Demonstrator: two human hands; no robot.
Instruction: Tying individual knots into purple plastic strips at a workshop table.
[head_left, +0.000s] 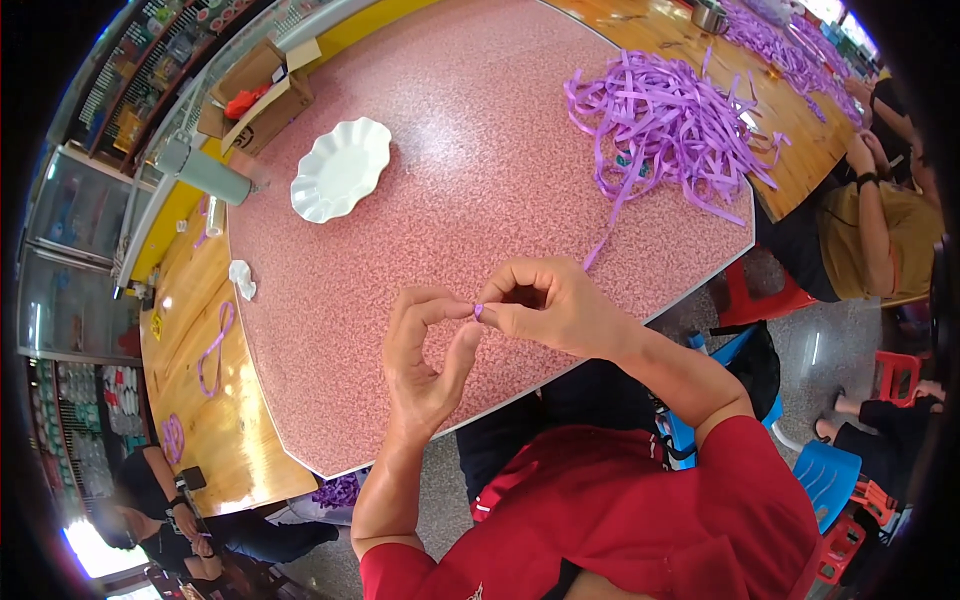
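Note:
My right hand [560, 310] pinches a small piece of purple ribbon [479, 312] between thumb and index finger, above the near part of the pink speckled table [420, 240]. Curved toward it from the other side, my left hand [422, 350] meets the ribbon with its index fingertip, while its thumb stands slightly apart. A strand of purple ribbon [605, 240] comes out from behind my right hand and leads to a big tangled ribbon pile [680, 130] at the far right. How the ribbon is wrapped at my fingertips is too small to tell.
Toward the far left lie a white scalloped plate [342, 170], a grey-green bottle [203, 170], an open cardboard box [265, 105] and a crumpled tissue [242, 279]. A ribbon loop [215, 350] rests on the wooden table. Other people sit at both sides.

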